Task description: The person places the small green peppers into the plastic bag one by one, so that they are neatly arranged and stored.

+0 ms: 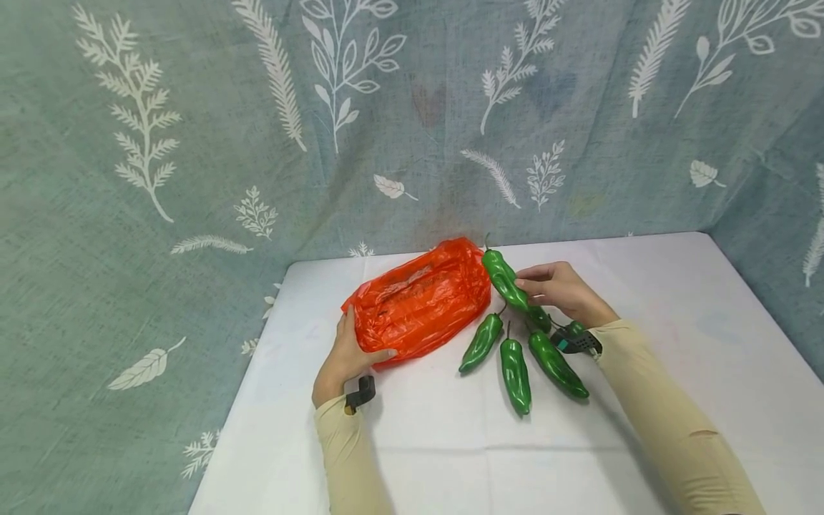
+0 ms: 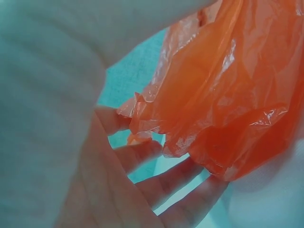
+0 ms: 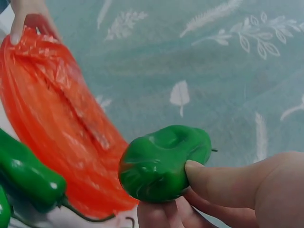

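Observation:
My right hand (image 1: 558, 290) pinches a long green chili pepper (image 1: 502, 277) between thumb and fingers, just off the right end of a crumpled red plastic bag (image 1: 421, 304). Its thin stem points away from me. In the right wrist view the held pepper (image 3: 164, 164) shows a glossy, dented surface. At the bag's left end is my left hand (image 1: 346, 354), its thumb stretched over the near edge. The left wrist view has its spread fingers (image 2: 166, 187) touching the rim of the bag (image 2: 228, 95). Folds hide the bag's inside.
Below the right hand lie several more green peppers, among them a left one (image 1: 481, 343), a middle one (image 1: 516, 377) and a right one (image 1: 557, 365). Others are partly hidden by the hand and wrist. The white tabletop (image 1: 444, 465) ends at a leaf-patterned green cloth (image 1: 418, 143).

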`<state>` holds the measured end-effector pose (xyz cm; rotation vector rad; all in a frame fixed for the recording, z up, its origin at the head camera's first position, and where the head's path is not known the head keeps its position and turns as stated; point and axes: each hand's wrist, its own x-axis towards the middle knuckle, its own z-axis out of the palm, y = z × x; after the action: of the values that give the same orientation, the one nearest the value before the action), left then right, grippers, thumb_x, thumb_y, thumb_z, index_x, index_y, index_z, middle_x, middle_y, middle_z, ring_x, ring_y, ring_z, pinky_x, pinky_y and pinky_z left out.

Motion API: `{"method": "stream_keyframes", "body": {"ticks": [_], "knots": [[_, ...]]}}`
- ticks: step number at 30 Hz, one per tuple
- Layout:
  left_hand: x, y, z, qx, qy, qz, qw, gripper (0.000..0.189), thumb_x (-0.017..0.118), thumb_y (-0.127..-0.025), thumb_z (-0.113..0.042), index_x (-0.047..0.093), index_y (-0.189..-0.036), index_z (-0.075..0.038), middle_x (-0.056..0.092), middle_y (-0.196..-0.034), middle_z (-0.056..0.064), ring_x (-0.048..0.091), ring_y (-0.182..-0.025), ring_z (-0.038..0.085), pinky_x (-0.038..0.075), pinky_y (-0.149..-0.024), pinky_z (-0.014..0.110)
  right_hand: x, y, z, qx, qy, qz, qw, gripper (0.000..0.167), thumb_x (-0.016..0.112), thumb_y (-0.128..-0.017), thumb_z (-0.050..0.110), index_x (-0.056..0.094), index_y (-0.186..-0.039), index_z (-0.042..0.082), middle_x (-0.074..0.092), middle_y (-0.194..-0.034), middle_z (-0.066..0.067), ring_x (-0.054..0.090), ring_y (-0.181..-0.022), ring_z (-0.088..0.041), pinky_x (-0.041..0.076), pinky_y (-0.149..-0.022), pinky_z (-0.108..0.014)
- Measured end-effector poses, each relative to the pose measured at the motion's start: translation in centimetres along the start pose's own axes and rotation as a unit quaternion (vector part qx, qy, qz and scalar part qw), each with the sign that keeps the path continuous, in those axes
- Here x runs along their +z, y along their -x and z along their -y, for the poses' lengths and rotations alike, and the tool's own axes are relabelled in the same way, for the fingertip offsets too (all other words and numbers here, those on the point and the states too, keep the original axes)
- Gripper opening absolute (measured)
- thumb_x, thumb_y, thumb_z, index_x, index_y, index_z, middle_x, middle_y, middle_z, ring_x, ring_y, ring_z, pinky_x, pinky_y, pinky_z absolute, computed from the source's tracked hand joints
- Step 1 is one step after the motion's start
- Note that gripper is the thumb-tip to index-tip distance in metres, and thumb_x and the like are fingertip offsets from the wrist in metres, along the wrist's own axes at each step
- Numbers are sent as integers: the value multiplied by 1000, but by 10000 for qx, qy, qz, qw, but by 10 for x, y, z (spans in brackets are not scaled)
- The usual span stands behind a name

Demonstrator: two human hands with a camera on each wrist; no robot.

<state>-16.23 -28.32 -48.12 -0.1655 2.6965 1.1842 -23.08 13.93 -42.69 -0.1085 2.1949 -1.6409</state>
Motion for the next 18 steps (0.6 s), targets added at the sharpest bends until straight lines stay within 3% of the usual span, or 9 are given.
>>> {"method": "stream_keyframes", "body": {"ticks": [10,18], "knots": [[0,-2,-2,-67,-8,70,10000,142,91,-74,-48,-12,-166,-18,3,-172,15,23,-155,40,32,-123,64,18,-6,11,-77,-140,105,9998,47,66,-102,23,59,-140,-5,63,-136,-26,71,-92,-7,60,-100,-45],[0,0,-1,-58,-4,37,10000,140,91,-74,-50,-11,-166,-21,6,-172,15,26,-153,41,35,-121,65,34,-12,21,-43,-269,219,9994,46,65,-102,21,59,-141,-3,63,-137,-25,71,-93,-9,61,-96,-40]]}}
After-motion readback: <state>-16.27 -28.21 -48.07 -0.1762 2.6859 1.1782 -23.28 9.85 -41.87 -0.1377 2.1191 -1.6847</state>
